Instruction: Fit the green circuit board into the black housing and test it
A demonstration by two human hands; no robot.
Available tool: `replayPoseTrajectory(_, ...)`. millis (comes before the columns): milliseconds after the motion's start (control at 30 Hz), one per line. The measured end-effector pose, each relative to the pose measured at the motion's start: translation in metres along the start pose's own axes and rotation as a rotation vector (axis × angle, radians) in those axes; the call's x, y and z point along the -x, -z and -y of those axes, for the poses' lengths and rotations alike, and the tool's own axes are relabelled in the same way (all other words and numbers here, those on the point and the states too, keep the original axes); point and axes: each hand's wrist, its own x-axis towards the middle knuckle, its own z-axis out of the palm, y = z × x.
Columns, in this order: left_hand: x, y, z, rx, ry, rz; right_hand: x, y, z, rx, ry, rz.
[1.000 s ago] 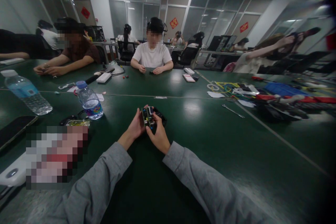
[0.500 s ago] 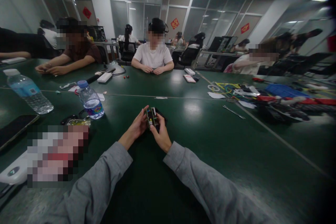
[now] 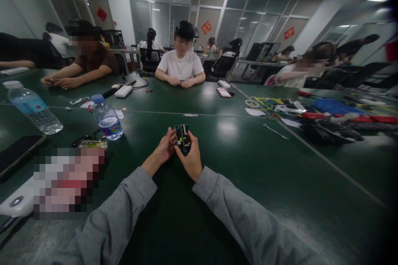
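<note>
A small black block with green, white and yellow parts, like a circuit board module point(image 3: 183, 137), stands upright between my two hands over the dark green table point(image 3: 236, 161). My left hand point(image 3: 164, 150) pinches its left side with closed fingers. Wrapped round its right side and back is my right hand point(image 3: 192, 158). Both my arms wear grey sleeves. Whatever lies under the block is hidden by my fingers.
Two water bottles point(image 3: 106, 117) point(image 3: 32, 108) stand at the left, with a phone point(image 3: 17, 152) and small dark items beside them. A wrench point(image 3: 275, 131), cables and a blue tray point(image 3: 334, 106) lie at the right. Other people sit across the table.
The block has turned more upright and shifted slightly right in my hands. My right hand has closed further round it. The dark piece seen behind it earlier no longer shows.
</note>
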Motion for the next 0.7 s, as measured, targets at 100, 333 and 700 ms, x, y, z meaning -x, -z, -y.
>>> replayPoseTrajectory(100,0.001,-0.003,0.001,-0.029,-0.006,0.06,-0.001,-0.002,-0.003,0.05,-0.013,-0.008)
replayPoseTrajectory(333,0.004,-0.005,-0.003,-0.108,-0.007,0.127,0.003,-0.004,0.001,0.171,0.145,0.141)
replayPoseTrajectory(700,-0.014,0.033,-0.022,0.055,-0.043,-0.044,-0.015,0.018,-0.017,0.46,0.169,0.012)
